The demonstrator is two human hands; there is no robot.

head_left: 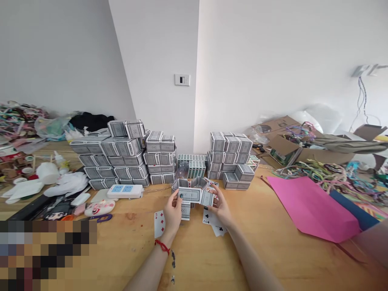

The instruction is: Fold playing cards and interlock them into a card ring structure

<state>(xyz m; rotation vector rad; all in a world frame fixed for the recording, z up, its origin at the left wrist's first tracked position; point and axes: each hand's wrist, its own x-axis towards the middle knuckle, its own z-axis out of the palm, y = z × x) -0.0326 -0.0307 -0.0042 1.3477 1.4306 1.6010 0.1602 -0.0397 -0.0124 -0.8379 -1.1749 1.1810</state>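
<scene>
In front of me stands a small hollow structure of folded playing cards (189, 195), grey patterned backs outward. My left hand (172, 208) pinches its left side, thumb on the near face. At the right end, my right hand (222, 207) pinches a folded playing card (207, 198) against the structure; I cannot tell whether it is joined on. Loose cards lie face up below: a three of diamonds (159, 224) beside my left hand and a two of clubs (208, 217) under my right, overlapping another card.
Stacked blocks of folded cards stand at the left (130, 149) and right (232, 149). A white power strip (125, 191) lies before the left stack. Pink paper (312, 206), tangled cords (318, 176) and a cardboard box (286, 149) occupy the right. Clutter covers the far left.
</scene>
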